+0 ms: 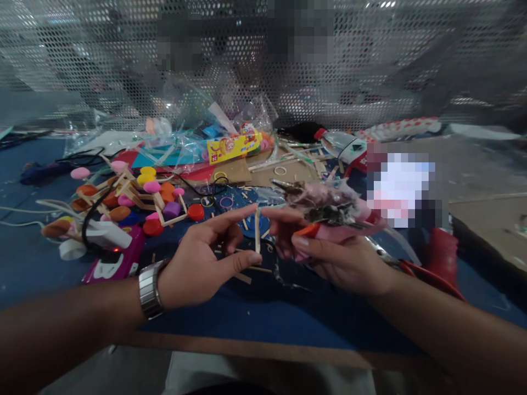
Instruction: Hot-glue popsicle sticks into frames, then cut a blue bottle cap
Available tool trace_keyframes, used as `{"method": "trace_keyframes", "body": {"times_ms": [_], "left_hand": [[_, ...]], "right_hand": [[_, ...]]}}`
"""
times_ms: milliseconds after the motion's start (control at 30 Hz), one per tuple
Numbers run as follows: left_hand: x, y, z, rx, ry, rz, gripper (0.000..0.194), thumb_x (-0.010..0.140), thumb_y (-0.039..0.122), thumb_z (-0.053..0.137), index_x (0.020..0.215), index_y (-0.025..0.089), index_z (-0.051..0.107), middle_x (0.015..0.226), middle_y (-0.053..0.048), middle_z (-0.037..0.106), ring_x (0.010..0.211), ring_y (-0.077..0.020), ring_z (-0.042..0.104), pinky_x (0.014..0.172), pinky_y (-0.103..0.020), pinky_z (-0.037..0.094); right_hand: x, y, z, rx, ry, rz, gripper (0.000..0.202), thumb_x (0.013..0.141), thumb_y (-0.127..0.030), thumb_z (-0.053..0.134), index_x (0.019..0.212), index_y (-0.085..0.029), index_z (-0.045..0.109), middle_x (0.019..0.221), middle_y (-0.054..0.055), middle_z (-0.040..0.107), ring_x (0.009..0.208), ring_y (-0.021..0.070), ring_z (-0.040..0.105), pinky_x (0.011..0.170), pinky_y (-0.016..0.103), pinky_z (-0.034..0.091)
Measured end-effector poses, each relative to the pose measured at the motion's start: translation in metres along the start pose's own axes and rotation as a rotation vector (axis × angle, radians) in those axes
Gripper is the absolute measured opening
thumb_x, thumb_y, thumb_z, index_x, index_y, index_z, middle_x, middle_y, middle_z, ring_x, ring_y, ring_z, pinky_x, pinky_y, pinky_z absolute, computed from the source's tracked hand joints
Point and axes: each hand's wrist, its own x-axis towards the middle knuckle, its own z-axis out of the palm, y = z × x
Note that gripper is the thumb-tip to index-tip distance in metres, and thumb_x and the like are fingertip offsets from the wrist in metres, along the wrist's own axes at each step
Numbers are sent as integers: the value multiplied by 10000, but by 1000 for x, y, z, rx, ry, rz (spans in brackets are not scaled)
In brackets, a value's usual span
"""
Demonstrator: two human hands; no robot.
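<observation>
Between the thumb and index fingertip of my left hand point(200, 260), a short wooden stick point(257, 233) stands upright. My right hand point(349, 263) is wrapped round a pink hot glue gun point(354, 211), its body smeared with glue and its metal nozzle pointing left, above the fingers. The right index finger reaches out to the upper end of the stick and seems to touch it. An orange trigger shows beside my right thumb. Below the hands lie thin wooden strips point(242, 278) and a dark cord, partly hidden by the fingers.
Left is a cluster of stick frames with coloured pompom-like pieces point(148, 186), beside a white plug point(109, 236) on a purple power strip point(134, 249). Plastic bags and a yellow packet point(234, 145) lie behind. At right are a lit phone point(399, 186), red-handled scissors point(428, 274) and a bottle point(346, 147).
</observation>
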Motion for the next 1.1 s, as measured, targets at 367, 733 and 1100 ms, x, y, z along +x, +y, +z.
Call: {"method": "trace_keyframes", "body": {"times_ms": [367, 733, 1100], "left_hand": [[0, -3, 3, -29, 20, 17, 638, 819, 264, 810, 1425, 147, 647, 677, 68, 443, 615, -96, 412, 594, -237, 400], [0, -4, 3, -17, 48, 15, 618, 825, 250, 791, 1416, 144, 649, 678, 66, 428, 623, -107, 409, 606, -251, 401], [0, -4, 2, -20, 25, 14, 617, 838, 258, 788, 1428, 157, 642, 690, 63, 444, 624, -101, 408, 596, -238, 398]], "right_hand": [[-4, 3, 1, -98, -27, 53, 388, 689, -583, 885, 701, -221, 746, 661, 7, 635, 646, 153, 571, 598, 302, 489], [-5, 9, -2, -71, -40, 39, 394, 713, -588, 880, 873, -241, 786, 747, 31, 684, 704, 187, 601, 602, 314, 480], [-3, 10, -1, -70, -21, 40, 397, 700, -610, 875, 702, -239, 735, 733, 43, 671, 715, 214, 606, 653, 361, 493]]}}
